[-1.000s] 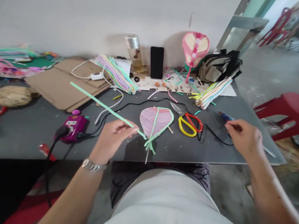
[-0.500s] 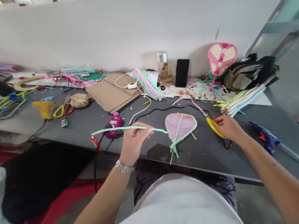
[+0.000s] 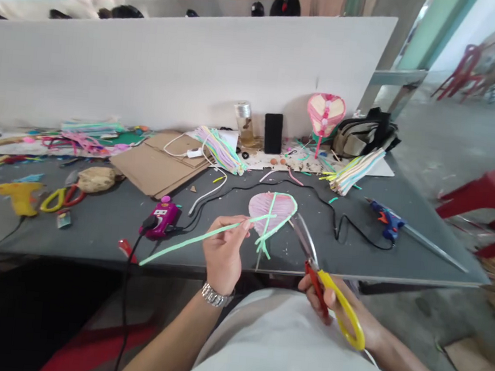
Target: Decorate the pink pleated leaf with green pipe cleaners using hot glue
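Note:
Pinched between the thumb and fingers of my left hand (image 3: pixel 225 247) is a mint-green pipe cleaner (image 3: pixel 191 239), its right end over the heart-shaped piece. My right hand (image 3: pixel 328 296) grips scissors (image 3: pixel 318 272) with one red and one yellow handle, the blades pointing up and left near the heart's right edge. The heart-shaped piece (image 3: pixel 261 205) lies on the table, wrapped in lilac and pink, with green pipe cleaner down its middle and along its right edge. Green ends cross at its bottom tip, where a thin stick shows.
A blue glue gun (image 3: pixel 385 219) lies right, its black cord running across the table (image 3: pixel 422 264). Left are a purple power adapter (image 3: pixel 161 218), a yellow glue gun (image 3: pixel 19 195) and another pair of scissors (image 3: pixel 61 197). Behind stand pipe-cleaner bundles (image 3: pixel 357 171), a phone (image 3: pixel 273 133) and a pink heart (image 3: pixel 325 114).
My right hand has lifted the scissors off the table and brought them left and towards me, blades now up. The green pipe cleaner tilts more, its right end over the heart. The view has shifted right.

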{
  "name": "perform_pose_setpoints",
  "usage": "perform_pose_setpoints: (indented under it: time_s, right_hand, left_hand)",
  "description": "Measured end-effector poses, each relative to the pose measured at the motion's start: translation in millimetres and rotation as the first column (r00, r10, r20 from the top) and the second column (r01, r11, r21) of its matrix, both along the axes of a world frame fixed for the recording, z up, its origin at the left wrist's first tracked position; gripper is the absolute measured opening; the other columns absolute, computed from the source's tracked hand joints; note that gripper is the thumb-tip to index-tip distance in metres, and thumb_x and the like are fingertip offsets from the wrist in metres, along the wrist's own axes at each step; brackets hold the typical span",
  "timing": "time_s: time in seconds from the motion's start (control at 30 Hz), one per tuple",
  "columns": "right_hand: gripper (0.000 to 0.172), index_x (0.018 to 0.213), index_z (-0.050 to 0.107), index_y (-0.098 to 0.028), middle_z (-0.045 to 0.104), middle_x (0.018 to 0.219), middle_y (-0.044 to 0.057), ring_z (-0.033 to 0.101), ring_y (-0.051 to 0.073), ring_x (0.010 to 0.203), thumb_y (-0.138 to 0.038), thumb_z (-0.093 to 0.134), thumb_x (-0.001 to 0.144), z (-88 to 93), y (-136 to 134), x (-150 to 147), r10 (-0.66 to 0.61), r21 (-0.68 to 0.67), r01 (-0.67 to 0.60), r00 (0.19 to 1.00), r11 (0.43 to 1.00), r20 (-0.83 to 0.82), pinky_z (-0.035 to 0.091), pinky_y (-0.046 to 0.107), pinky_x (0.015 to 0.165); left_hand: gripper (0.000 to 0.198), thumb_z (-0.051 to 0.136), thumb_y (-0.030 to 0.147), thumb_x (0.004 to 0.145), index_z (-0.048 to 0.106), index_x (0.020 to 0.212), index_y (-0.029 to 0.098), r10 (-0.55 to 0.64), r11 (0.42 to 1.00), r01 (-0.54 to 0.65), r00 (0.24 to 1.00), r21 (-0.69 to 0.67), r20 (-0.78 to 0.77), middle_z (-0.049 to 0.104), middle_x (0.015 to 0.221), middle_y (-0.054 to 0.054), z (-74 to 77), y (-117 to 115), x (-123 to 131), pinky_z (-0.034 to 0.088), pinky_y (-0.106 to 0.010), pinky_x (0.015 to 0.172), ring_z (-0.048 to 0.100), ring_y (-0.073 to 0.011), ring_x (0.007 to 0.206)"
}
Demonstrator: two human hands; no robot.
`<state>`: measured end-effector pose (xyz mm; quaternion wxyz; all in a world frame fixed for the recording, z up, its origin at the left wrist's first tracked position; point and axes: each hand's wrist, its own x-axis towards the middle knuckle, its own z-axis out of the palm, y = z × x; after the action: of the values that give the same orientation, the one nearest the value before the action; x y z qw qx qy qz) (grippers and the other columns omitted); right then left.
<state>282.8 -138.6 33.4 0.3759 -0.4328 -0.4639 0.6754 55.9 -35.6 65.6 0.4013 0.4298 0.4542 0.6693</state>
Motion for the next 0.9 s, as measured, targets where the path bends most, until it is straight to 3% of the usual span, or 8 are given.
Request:
perform_pose_setpoints:
  time_s: [0.1,0.3,0.53,0.9]
  right_hand:
    - [0.081,0.101,0.061,-0.015,0.045,0.067,-0.004,0.042,0.01,0.056,-0.092,0.051,0.076,-5.4,-9,6,0.025,0.032,-0.027,0.998,0.999,0.063,0.038,0.025,0.054]
    - [0.078,0.094,0.058,-0.017,0.046,0.061,-0.005,0.046,0.01,0.052,-0.092,0.047,0.077,0.7,-6,11,0.023,0.045,-0.027,0.995,0.999,0.099,0.038,0.024,0.05]
    - [0.079,0.097,0.06,-0.015,0.048,0.061,-0.005,0.045,0.008,0.048,-0.091,0.049,0.078,-13.1,-5,11,0.007,0.058,-0.009,0.999,0.998,0.032,0.037,0.022,0.047]
    - [0.078,0.088,0.059,-0.016,0.047,0.053,-0.006,0.044,0.008,0.039,-0.092,0.047,0.078,-11.1,-1,4,-0.079,0.081,0.079,0.997,0.994,-0.005,0.036,0.02,0.038]
  left_hand:
    - [0.019,0.081,0.033,0.079,0.068,0.08,0.019,-0.05,0.999,0.05,0.999,-0.005,0.019,0.071,0.081,-0.001,-4.4,-6,20,0.052,-0.025,0.065,0.065,-0.0129,0.071]
    - [0.02,0.081,0.034,0.079,0.067,0.08,0.019,-0.129,0.992,0.129,0.991,-0.01,0.039,0.071,0.084,-0.001,-5.9,-15,50,0.053,-0.026,0.07,0.065,-0.0138,0.076]
    - [0.018,0.082,0.032,0.08,0.069,0.081,0.019,-0.093,0.996,0.09,0.989,0.03,0.111,0.068,0.081,0.001,-1.5,-10,52,0.052,-0.025,0.068,0.063,-0.0112,0.07]
    - [0.019,0.083,0.031,0.079,0.071,0.076,0.017,-0.223,0.972,0.229,0.969,-0.054,0.102,0.074,0.086,-0.004,-22.9,-34,64,0.054,-0.023,0.066,0.069,-0.0136,0.077]
